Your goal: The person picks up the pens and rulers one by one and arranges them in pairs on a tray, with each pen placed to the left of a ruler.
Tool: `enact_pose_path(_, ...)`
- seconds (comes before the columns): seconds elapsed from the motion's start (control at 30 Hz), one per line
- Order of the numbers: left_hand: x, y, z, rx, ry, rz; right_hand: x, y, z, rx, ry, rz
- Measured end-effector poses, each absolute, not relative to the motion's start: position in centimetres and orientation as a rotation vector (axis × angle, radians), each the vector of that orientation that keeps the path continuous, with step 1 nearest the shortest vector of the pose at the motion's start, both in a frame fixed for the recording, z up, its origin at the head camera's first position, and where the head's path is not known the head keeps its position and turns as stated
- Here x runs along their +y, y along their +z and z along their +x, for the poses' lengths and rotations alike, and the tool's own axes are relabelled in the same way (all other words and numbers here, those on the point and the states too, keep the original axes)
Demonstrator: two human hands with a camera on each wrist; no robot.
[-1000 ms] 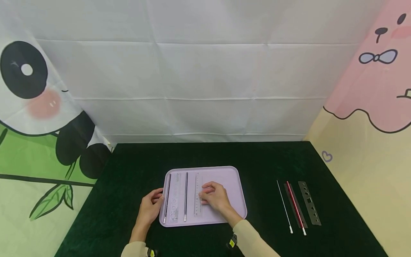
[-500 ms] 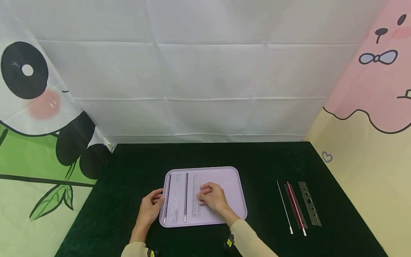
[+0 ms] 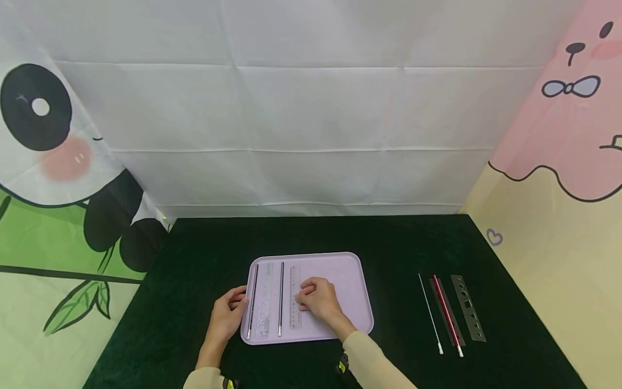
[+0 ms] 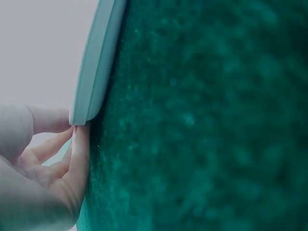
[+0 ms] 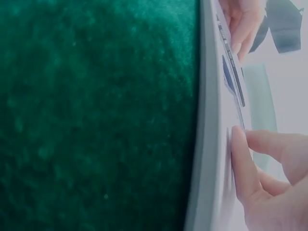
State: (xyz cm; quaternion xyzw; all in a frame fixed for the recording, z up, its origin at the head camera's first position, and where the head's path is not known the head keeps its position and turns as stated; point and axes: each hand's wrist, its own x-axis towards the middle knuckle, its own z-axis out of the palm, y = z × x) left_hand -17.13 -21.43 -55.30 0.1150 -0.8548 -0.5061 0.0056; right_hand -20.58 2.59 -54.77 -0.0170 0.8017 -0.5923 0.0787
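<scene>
A lilac tray (image 3: 335,262) lies on the dark green cloth. My left hand (image 3: 227,313) holds its left rim between thumb and fingers, seen close up in the left wrist view. My right hand (image 3: 320,302) pinches the right edge of a clear ruler (image 3: 294,319), which lies lengthwise on the tray; the right wrist view shows thumb and forefinger meeting at that thin edge. Left of this ruler are a dark pencil (image 3: 281,297), a clear stencil ruler (image 3: 264,308) with round cut-outs, and another dark pencil (image 3: 253,300) along the rim.
Right of the tray, on the cloth, lie a thin silvery stick (image 3: 430,313) with a white end, a red pencil (image 3: 448,313) over a dark grey strip, and a grey stencil ruler (image 3: 468,308) with cut-outs. A white curtain (image 3: 311,135) hangs behind the table.
My right hand has slid the clear ruler a little to the left, nearer the middle pencil. The left hand stays on the tray's rim.
</scene>
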Motion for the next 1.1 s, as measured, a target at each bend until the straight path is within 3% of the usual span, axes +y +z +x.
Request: enact_pose_path(1.1, -21.4, -55.5, -17.2, -2.682, -1.617, 0.380, 0.5, -54.3, -20.0, 2.686, -1.541, -0.049)
